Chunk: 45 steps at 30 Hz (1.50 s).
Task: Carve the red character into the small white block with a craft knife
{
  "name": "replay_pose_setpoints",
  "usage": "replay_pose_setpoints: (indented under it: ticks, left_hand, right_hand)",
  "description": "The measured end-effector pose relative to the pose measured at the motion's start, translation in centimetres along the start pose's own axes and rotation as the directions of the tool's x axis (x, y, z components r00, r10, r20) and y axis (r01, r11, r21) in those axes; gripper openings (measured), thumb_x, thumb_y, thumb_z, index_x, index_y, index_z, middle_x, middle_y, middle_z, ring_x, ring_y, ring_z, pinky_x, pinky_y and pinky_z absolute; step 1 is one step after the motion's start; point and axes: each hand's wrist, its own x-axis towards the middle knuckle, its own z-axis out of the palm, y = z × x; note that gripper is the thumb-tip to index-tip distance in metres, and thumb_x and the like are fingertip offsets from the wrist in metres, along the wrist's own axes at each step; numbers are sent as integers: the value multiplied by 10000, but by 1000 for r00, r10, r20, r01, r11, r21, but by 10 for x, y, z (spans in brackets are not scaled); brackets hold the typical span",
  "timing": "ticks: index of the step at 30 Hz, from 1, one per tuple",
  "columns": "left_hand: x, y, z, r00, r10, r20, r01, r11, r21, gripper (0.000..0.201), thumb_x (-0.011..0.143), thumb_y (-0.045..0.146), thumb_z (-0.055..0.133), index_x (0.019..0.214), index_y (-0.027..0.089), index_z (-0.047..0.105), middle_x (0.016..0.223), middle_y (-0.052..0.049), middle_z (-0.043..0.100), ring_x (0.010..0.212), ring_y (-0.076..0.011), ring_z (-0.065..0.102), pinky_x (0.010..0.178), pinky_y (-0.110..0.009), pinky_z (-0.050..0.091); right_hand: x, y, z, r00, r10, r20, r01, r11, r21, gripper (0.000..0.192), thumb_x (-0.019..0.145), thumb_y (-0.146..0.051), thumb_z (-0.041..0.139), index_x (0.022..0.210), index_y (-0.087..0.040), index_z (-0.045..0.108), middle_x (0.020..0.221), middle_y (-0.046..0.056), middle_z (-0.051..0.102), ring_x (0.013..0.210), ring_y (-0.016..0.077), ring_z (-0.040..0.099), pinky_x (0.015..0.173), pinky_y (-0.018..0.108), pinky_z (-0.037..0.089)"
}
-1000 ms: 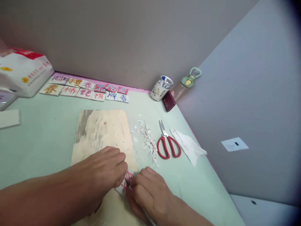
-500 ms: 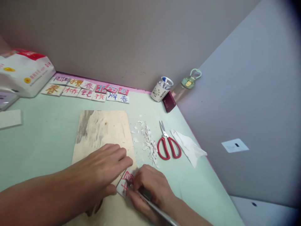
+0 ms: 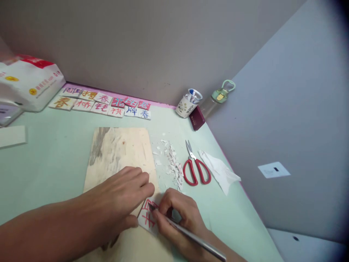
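A white carving block (image 3: 147,218) with red outlined characters lies tilted on the wooden board (image 3: 122,145). My left hand (image 3: 122,196) is closed at its upper left edge, thumb and fingertips pressing it against the board. My right hand (image 3: 180,218) pinches a craft knife (image 3: 196,238) with a slim silver metal handle. The knife's pointed blade touches the red lines near the block's upper part. My right fingers cover the block's right side.
White shavings (image 3: 173,163) lie right of the board, beside red-handled scissors (image 3: 196,171) and a crumpled tissue (image 3: 219,171). Several lettered blocks (image 3: 84,104) line the back, with a tissue pack (image 3: 32,87) at left. A can of pens (image 3: 188,103) and a bottle (image 3: 215,102) stand at back right.
My right hand has shifted slightly and turned, moving the knife tip a little up and right and showing more of the red character. My left hand keeps its place.
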Motion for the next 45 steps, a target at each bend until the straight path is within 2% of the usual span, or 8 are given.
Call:
replay_pose_setpoints:
  ticks: [5,14,18,24,32,37,40,45]
  left_hand:
    - [0,0,1,1000,-1,-23,1,1000,-6,553,584,64,923,935,235,532,1011,7,595,945,-256,518,813,-370,339]
    - [-1,4,2,999,-19,-31,18,999,-27,526,598,49,895,926,232,526,1002,4,596,933,-251,512,813,-375,338]
    - [1,5,1,999,-31,-23,31,999,-31,523,594,61,908,921,230,536,1000,6,592,943,-255,511,827,-377,339]
    - [5,10,-9,996,-65,62,66,997,-29,484,638,47,922,934,200,571,1017,-14,602,962,-270,529,840,-390,341]
    - [1,9,-6,999,-46,20,47,997,-59,488,624,-10,884,926,200,563,1001,-1,583,957,-261,514,841,-382,321]
    - [2,10,-7,998,-53,33,55,997,-53,482,619,-4,883,918,200,564,1005,-1,585,953,-258,515,833,-382,323]
    - [0,10,-7,996,-69,48,71,996,-52,451,646,30,878,922,206,567,1009,-1,587,960,-259,518,838,-381,335]
    - [2,9,-11,997,-55,59,56,998,-19,403,684,5,750,980,236,601,1048,5,617,990,-254,543,856,-365,374]
  right_hand:
    - [-1,1,3,998,-54,-31,52,998,-46,194,925,-139,576,753,-213,522,676,-33,565,563,99,493,536,225,376]
    - [3,-5,0,997,-72,20,74,993,-94,165,917,-125,565,791,-215,509,696,-36,558,568,99,495,552,227,383]
    - [3,-5,0,997,-65,38,68,994,-90,166,913,-127,560,793,-220,494,696,-38,552,566,99,486,550,224,379]
    - [4,-7,-1,998,-13,60,16,999,-51,178,909,-141,559,777,-226,474,694,-40,546,573,100,482,558,222,376]
    - [4,-8,-2,994,52,101,-51,999,-6,166,898,-162,558,765,-224,479,689,-29,566,571,104,473,568,234,370]
    - [3,-7,0,996,8,93,-10,1000,14,176,895,-159,564,767,-228,466,697,-32,549,583,109,468,582,247,372]
    - [3,-7,-2,990,103,97,-112,989,100,202,882,-158,576,730,-227,462,684,-36,542,583,107,454,565,243,356]
    - [8,-9,-13,943,317,106,-334,899,283,230,829,-214,654,679,-225,480,643,-46,503,591,115,423,541,242,339]
